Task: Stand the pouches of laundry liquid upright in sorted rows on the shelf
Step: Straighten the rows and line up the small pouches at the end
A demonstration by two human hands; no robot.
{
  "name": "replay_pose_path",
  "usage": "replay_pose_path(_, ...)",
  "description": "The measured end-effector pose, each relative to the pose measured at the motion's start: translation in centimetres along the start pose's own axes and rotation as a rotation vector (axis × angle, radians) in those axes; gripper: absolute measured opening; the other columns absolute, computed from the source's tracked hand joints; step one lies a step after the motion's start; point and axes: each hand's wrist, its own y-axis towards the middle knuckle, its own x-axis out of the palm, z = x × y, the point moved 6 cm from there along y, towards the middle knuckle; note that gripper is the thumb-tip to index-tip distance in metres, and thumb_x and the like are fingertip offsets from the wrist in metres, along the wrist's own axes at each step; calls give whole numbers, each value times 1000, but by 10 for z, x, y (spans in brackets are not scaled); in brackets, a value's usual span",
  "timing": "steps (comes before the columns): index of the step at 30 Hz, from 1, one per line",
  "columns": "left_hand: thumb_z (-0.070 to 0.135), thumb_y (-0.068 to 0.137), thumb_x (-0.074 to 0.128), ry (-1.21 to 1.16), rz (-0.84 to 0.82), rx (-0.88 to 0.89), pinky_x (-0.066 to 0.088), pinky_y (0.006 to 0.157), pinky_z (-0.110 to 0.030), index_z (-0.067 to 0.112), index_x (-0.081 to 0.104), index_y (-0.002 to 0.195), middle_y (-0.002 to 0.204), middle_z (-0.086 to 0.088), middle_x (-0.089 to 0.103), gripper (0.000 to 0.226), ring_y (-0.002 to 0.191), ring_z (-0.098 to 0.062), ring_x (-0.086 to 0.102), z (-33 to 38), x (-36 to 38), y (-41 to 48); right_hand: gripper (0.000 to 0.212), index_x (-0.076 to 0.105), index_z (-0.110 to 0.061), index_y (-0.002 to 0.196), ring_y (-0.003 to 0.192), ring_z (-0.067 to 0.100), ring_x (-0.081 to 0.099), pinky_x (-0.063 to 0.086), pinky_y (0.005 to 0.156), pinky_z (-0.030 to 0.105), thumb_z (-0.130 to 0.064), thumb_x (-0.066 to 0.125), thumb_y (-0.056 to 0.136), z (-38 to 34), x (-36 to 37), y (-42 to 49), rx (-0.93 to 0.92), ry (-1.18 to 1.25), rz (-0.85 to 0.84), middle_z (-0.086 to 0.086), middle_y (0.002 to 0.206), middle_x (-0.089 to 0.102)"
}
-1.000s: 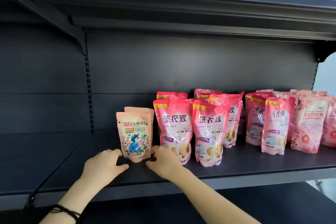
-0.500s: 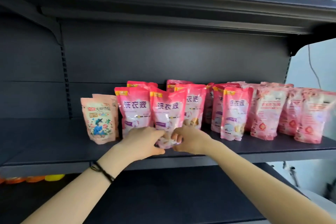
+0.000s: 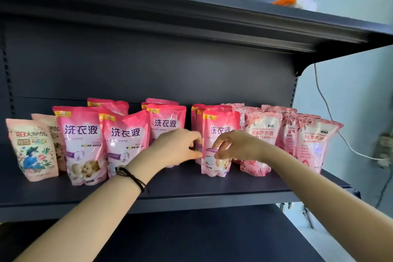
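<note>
Pouches of laundry liquid stand upright in rows on the dark shelf (image 3: 191, 185). Two peach pouches (image 3: 32, 151) are at the far left. Bright pink pouches follow, fronted by one (image 3: 81, 144) and another (image 3: 125, 140), and pale rose-print pouches (image 3: 261, 140) fill the right. Both hands are at the front pink pouch (image 3: 221, 122) of the third pink row. My left hand (image 3: 178, 147) grips its left edge with curled fingers and thumb. My right hand (image 3: 236, 144) pinches its front face lower down. The hands hide its middle.
An upper shelf (image 3: 191, 17) overhangs the pouches, with an orange and white item (image 3: 295, 1) on top. A lower shelf (image 3: 212, 236) lies beneath my arms. A white cable (image 3: 348, 147) hangs on the wall to the right.
Both hands moved right, from the peach pouch to a front pink pouch, and now to the front pouch of the third pink row. The view has also shifted right.
</note>
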Motion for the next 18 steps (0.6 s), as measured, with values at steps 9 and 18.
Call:
replay_pose_path(9,40,83,69,-242,66,-51,50,86,-28,24,68,101,98,7,67,24,94,-10,63,-26,-45,73,12,69,-10,97,77,14,66,56,77,33,-17,66,88,9,-63,38,-53,283,135,2,88,70)
replay_pose_path(18,26,85,70,-363,270,-302,45,80,-24,12,71,100,107,-7,68,21,101,-21,62,-78,-59,169,8,62,-17,91,75,15,67,57,69,26,-24,64,91,35,-114,135,-24,619,296,6,93,67)
